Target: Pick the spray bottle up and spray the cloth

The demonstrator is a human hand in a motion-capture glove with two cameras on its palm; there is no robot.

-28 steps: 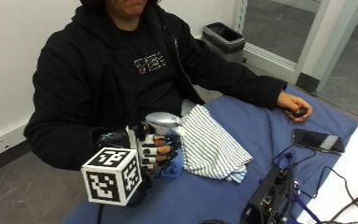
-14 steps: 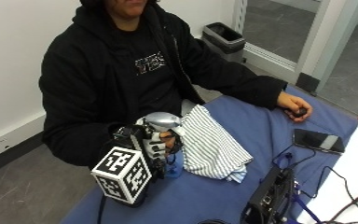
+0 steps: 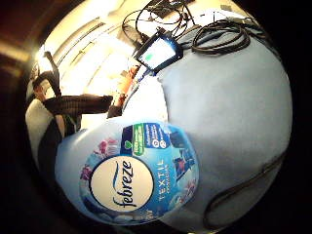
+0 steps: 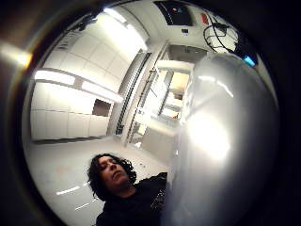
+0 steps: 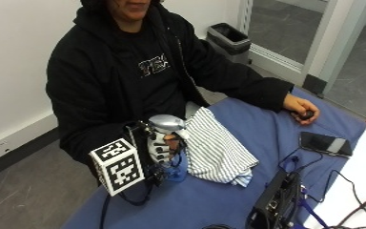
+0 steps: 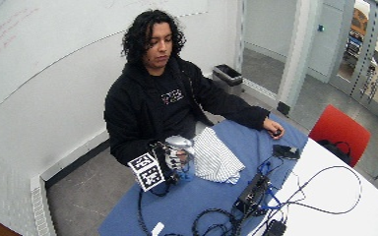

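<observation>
My gloved right hand (image 5: 159, 150) grips the spray bottle (image 5: 167, 143), fingers curled round its neck just under the grey spray head (image 5: 165, 122). The bottle is upright, its blue base (image 5: 175, 172) close above the blue table cover, right beside the cloth. The striped cloth (image 5: 217, 148) lies crumpled on the table next to the bottle. The bottle's blue Febreze label (image 3: 138, 174) fills much of the little finger side palm view. Its grey head (image 4: 221, 141) fills the thumb side view. The wide view shows the hand (image 6: 173, 160) on the bottle (image 6: 179, 156) beside the cloth (image 6: 216, 159).
The person's bare left hand (image 5: 300, 109) rests on the table's far side, holding a small dark object. A phone (image 5: 326, 143) lies near it. A black device (image 5: 276, 200) with cables sits at the near right. A white table (image 6: 333, 196) adjoins.
The hand with the bottle has risen slightly and turned, so the bottle stands more upright beside the cloth. The cloth and the bare hand have not moved.
</observation>
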